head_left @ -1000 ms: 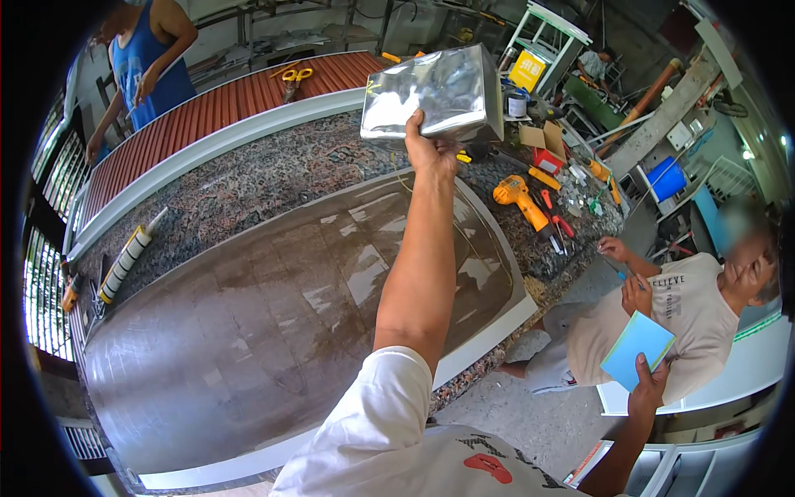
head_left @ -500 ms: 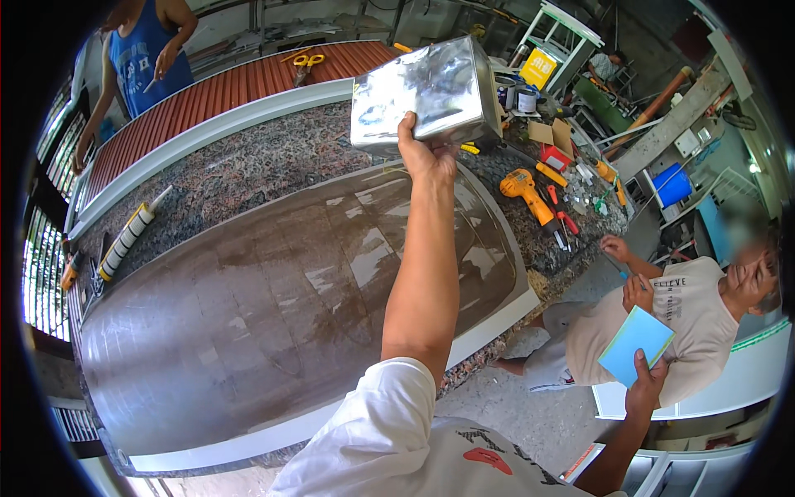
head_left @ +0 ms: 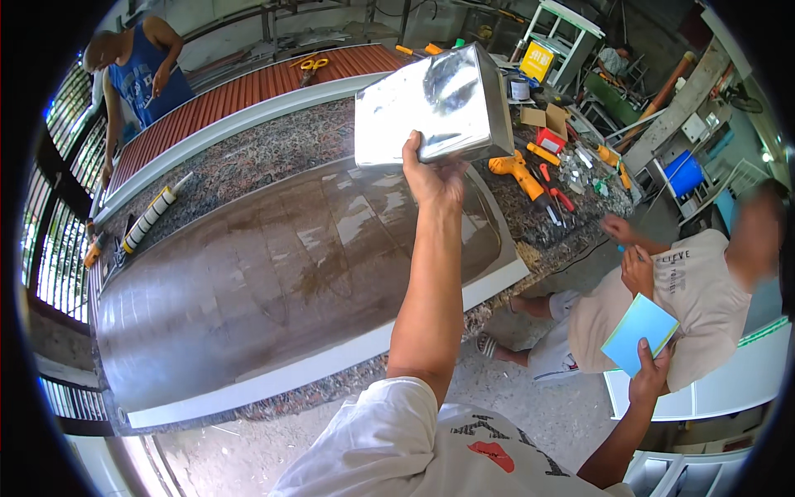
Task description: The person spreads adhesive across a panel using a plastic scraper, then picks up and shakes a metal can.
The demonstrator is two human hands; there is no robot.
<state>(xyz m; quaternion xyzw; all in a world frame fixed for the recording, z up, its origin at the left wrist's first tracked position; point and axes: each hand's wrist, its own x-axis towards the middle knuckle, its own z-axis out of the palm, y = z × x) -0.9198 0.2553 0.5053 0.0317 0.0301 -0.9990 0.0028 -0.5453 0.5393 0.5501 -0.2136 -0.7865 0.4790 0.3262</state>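
Observation:
My left hand (head_left: 435, 176) supports a shiny rectangular metal tin (head_left: 431, 103) from below, its thumb against the near side and its other fingers mostly hidden under the tin. The arm is stretched out over a brownish-grey, scuffed sheet (head_left: 248, 273) with a white strip along its near edge. At the right, my right hand (head_left: 650, 373) grips a flat light-blue rectangular pad (head_left: 640, 334) with yellow-green edges, the thumb lying on its face. The pad is held away from the table, in front of a person in a beige shirt (head_left: 696, 282).
The speckled tabletop (head_left: 240, 157) carries a caulking tube (head_left: 151, 217), an orange power drill (head_left: 520, 176), red-handled tools (head_left: 559, 195) and a small open carton (head_left: 546, 124). Yellow scissors (head_left: 313, 65) rest on reddish ribbed panels (head_left: 248, 87). A person in a blue tank top (head_left: 145, 74) stands far left.
The view has shifted slightly. Both my hands keep their holds on the tin and the pad. The far-left person has bent lower over the panels.

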